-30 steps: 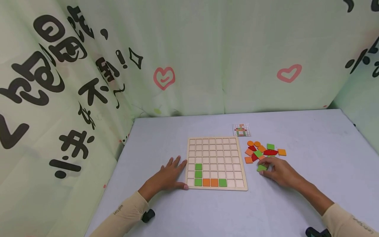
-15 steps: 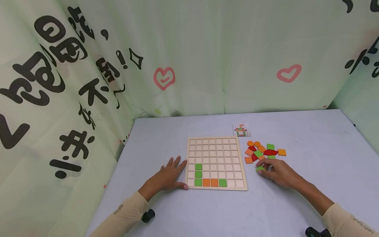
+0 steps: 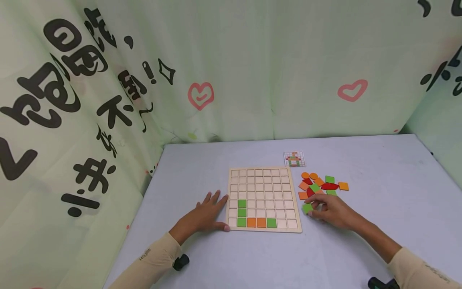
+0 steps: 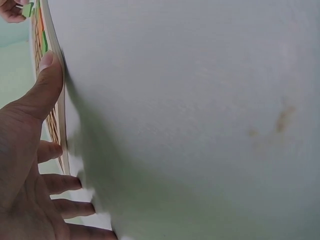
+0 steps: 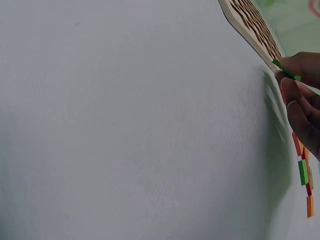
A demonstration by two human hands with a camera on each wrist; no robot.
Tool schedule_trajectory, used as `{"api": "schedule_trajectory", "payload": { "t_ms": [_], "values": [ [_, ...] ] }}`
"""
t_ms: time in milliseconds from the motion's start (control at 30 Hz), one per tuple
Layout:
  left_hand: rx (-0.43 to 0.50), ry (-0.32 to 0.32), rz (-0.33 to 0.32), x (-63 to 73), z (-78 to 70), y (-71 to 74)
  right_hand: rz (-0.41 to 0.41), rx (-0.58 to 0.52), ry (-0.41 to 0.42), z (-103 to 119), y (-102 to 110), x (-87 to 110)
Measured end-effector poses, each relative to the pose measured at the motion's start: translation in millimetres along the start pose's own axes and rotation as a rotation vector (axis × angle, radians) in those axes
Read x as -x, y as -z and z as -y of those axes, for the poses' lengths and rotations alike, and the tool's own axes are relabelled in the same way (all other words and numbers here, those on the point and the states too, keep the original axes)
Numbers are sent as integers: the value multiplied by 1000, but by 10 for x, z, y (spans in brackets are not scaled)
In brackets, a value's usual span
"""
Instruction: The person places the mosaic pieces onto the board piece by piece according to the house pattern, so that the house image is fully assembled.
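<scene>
The right hand had its grip narrowed to a pinch — thumb and fingertips on a flat green square tile, just beside the right edge of the pale wooden grid board in the head view. The left hand had its grip spread wide and held nothing; thumb and index finger touched the board's left edge, other fingertips the pale tabletop. On the board, three green square tiles stood in one column, and two orange square tiles ran along the bottom row to another green one. Loose red, orange and green pieces lay near the right hand; a small printed pattern card lay beyond — near the board's far right corner.
</scene>
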State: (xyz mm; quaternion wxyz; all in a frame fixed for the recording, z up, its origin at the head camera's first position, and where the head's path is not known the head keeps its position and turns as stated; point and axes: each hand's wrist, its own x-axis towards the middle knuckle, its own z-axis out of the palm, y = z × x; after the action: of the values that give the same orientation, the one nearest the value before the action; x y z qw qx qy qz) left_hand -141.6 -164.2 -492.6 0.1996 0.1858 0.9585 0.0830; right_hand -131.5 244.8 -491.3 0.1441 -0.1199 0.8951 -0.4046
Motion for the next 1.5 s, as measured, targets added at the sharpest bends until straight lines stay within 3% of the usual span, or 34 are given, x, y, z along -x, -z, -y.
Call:
{"api": "schedule_trajectory", "payload": {
  "t_ms": [267, 967, 1267, 1500],
  "values": [
    [9, 5, 9, -8, -12, 25, 26, -13, 7, 96, -69, -32],
    [5, 17, 6, -40, -11, 27, 68, 1, 144, 272, -256, -149],
    [27, 11, -6, -21, -11, 15, 110, -60, 138, 290, -308, -187],
    [21, 15, -10, -1, -22, 16, 92, -57, 149, 312, -372, -227]
  ]
}}
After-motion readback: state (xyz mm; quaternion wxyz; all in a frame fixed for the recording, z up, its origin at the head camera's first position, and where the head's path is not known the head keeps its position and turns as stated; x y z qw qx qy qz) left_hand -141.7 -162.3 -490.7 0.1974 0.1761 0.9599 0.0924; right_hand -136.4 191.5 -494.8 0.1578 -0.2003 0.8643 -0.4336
